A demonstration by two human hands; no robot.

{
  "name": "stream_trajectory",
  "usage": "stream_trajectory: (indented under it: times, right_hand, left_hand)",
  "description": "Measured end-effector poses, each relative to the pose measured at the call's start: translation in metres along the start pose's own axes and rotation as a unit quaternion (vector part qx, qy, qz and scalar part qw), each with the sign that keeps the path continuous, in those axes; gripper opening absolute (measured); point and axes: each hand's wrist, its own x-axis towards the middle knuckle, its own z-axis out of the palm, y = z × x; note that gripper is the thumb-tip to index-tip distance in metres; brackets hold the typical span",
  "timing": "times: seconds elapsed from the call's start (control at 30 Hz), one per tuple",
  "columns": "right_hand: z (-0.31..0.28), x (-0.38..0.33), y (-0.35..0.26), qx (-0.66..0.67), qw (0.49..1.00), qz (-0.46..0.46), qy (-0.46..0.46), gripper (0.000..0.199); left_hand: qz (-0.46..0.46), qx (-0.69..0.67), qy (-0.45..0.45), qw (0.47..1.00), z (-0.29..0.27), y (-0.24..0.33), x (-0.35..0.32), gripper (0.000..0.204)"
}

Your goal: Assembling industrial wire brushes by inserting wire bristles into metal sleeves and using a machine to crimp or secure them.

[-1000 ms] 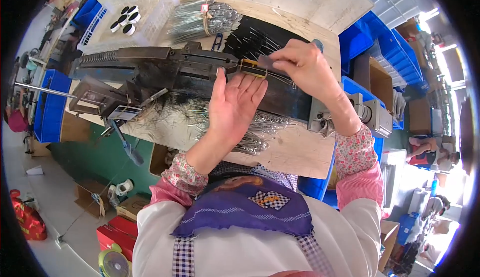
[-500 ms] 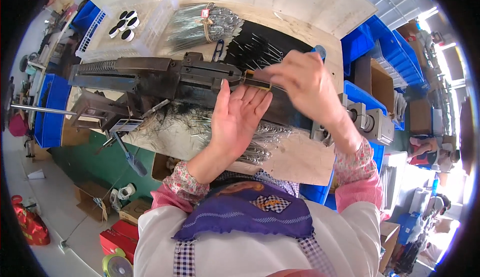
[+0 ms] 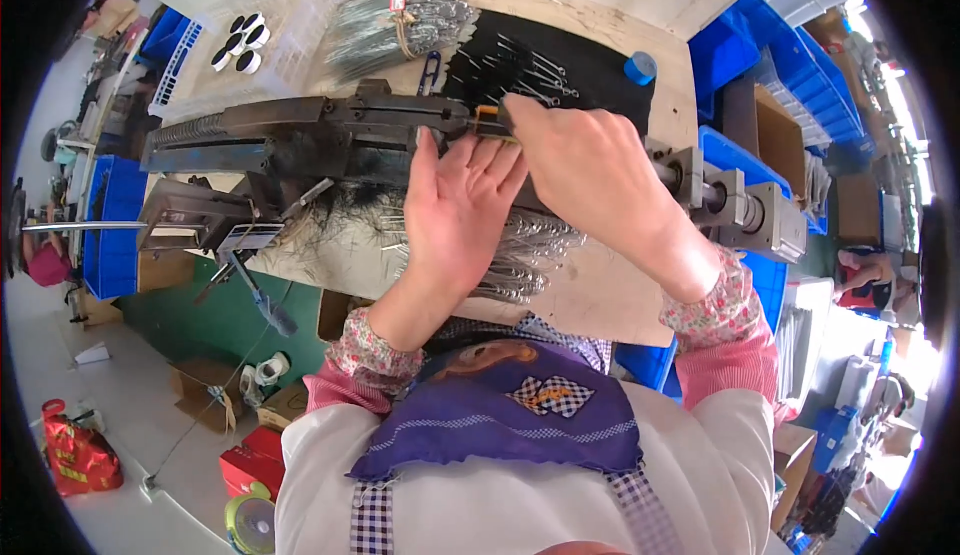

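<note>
A long dark metal machine (image 3: 300,125) lies across the wooden workbench (image 3: 610,295). My left hand (image 3: 455,215) is held flat with fingers together, its fingertips against the machine's middle. My right hand (image 3: 590,170) reaches over from the right and pinches a small dark part with a yellow-orange piece (image 3: 490,120) at the machine's top. Under my hands lies a heap of thin shiny metal pieces (image 3: 520,255). What the right fingers grip is mostly hidden.
A black mat with metal pieces (image 3: 560,65) and a tied bundle of metal rods (image 3: 400,20) lie at the back. A blue tape roll (image 3: 640,67) sits at back right. Blue bins (image 3: 760,45) stand right, a blue crate (image 3: 105,225) left. Boxes lie on the floor.
Both hands have shifted a little along the machine's top; the left hand has risen so its fingertips meet the machine beside the right hand.
</note>
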Motion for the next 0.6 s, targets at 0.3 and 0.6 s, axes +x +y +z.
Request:
stream_trajectory:
  times: [0.3,0.6]
  right_hand:
    - [0.013,0.008,0.003,-0.082,0.995,-0.062,0.002,0.02]
    - [0.057,-0.148,-0.005,0.194,0.961,0.173,-0.097,0.024]
  left_hand:
    - [-0.033,0.046,0.088,0.995,0.019,0.013,0.007,0.058]
    - [-0.056,0.12,0.161,0.978,-0.007,-0.057,-0.001,0.035]
